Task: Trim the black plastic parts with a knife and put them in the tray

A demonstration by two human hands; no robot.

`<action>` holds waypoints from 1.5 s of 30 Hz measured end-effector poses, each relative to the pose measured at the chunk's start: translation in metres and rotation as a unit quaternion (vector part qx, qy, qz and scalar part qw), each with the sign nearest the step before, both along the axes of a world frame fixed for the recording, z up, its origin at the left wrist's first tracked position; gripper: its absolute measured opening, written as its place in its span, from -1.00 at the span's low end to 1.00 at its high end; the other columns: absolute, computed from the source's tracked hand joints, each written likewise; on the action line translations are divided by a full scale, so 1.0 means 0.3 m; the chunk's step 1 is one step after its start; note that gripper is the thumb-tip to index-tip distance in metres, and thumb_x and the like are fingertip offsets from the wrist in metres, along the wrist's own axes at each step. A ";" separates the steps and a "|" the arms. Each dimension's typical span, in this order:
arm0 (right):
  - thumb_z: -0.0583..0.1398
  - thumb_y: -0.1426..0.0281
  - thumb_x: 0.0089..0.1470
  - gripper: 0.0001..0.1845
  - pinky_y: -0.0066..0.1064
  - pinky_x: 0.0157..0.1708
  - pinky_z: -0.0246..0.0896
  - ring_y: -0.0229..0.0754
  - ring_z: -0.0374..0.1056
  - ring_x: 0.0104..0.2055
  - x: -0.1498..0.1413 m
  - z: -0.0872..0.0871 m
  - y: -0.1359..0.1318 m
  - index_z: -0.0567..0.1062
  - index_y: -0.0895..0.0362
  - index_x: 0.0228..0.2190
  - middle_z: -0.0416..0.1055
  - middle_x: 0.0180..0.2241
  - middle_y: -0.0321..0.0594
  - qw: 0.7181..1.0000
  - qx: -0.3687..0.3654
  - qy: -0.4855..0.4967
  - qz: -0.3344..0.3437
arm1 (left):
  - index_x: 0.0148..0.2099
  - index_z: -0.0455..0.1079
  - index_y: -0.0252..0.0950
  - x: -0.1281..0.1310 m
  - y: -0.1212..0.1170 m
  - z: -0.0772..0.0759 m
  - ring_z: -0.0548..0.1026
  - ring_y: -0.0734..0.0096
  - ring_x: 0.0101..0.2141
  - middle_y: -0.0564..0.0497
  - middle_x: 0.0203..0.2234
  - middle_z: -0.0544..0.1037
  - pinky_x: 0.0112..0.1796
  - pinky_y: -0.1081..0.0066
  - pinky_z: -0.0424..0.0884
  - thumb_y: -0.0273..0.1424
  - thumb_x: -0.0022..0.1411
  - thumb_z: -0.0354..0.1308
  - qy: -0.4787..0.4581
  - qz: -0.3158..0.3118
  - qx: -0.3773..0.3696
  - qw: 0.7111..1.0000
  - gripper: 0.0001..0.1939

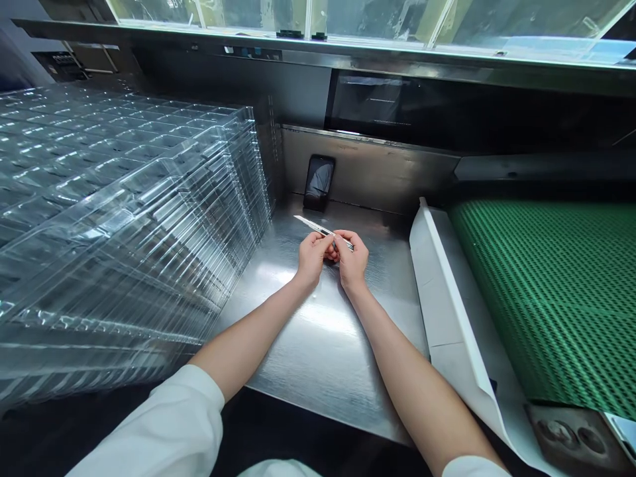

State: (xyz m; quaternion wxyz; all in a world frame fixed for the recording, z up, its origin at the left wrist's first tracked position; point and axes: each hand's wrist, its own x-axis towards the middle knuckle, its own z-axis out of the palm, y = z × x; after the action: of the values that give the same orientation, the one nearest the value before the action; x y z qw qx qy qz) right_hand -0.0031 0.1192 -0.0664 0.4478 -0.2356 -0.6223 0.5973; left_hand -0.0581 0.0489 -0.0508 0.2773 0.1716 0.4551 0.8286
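Looking down from the head camera, I see a long stainless steel tabletop running away from me, with my two bare forearms reaching out over it from white sleeves. At 9 o'clock, a tall stack of transparent plastic trays fills the left of the view; the ridged layers are too many to count. At 3 o'clock lies one green perforated conveyor belt, edged by one white paper sheet folded along the tabletop's side. At 4 o'clock, near the lower corner, sits one grey plate with two round fittings. Glass panels run across the top of the view, above a dark steel wall. At 12 o'clock, one smartphone leans upright against that wall, well apart from my hands.

Near the middle of the tabletop, my left hand and right hand meet, knuckles up and fingertips nearly touching. Both are pinching one slim metal tool, which I cannot name more closely because my fingers hide its middle. Its pointed end sticks out past my left hand toward 10 o'clock, and its other end rests in my right hand's fingers.
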 end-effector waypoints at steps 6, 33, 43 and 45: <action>0.29 0.11 0.06 -0.65 -0.42 -0.51 0.23 -0.21 0.31 -0.46 -0.001 -0.008 0.003 0.59 0.13 -0.25 0.50 -0.35 -0.24 1.000 0.007 -0.007 -0.004 | -0.46 0.26 -0.27 0.001 -0.003 0.003 0.40 0.51 -0.59 0.10 -0.63 0.39 -0.48 0.47 0.35 -0.24 0.23 0.35 -0.002 -0.005 -0.003 1.000 -0.62; 0.29 0.13 0.06 -0.66 -0.35 -0.36 0.33 -0.15 0.40 -0.36 -0.001 -0.008 0.003 0.60 0.13 -0.25 0.54 -0.29 -0.21 0.999 0.031 -0.020 -0.010 | -0.47 0.27 -0.27 0.000 -0.001 -0.002 0.39 0.51 -0.61 0.11 -0.65 0.39 -0.51 0.48 0.33 -0.27 0.14 0.36 -0.006 -0.001 0.011 1.000 -0.66; 0.34 0.12 0.02 -0.63 -0.36 -0.43 0.32 -0.16 0.39 -0.41 -0.001 -0.003 0.000 0.61 0.13 -0.24 0.54 -0.31 -0.20 1.000 0.025 -0.011 -0.007 | -0.50 0.30 -0.29 -0.006 -0.004 -0.009 0.38 0.52 -0.61 0.08 -0.63 0.40 -0.51 0.48 0.36 -0.24 0.19 0.31 -0.015 -0.007 0.016 1.000 -0.66; 0.33 0.11 0.02 -0.62 -0.36 -0.43 0.32 -0.16 0.38 -0.41 -0.001 -0.001 -0.001 0.60 0.14 -0.24 0.54 -0.31 -0.20 1.000 0.023 -0.013 -0.005 | -0.49 0.30 -0.29 -0.005 -0.006 -0.006 0.38 0.53 -0.61 0.09 -0.63 0.40 -0.50 0.48 0.36 -0.23 0.19 0.32 -0.016 -0.008 0.016 1.000 -0.64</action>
State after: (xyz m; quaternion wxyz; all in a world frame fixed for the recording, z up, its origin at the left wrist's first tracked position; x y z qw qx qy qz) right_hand -0.0035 0.1190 -0.0667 0.4481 -0.2356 -0.6405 0.5774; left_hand -0.0597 0.0471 -0.0527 0.2879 0.1664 0.4361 0.8362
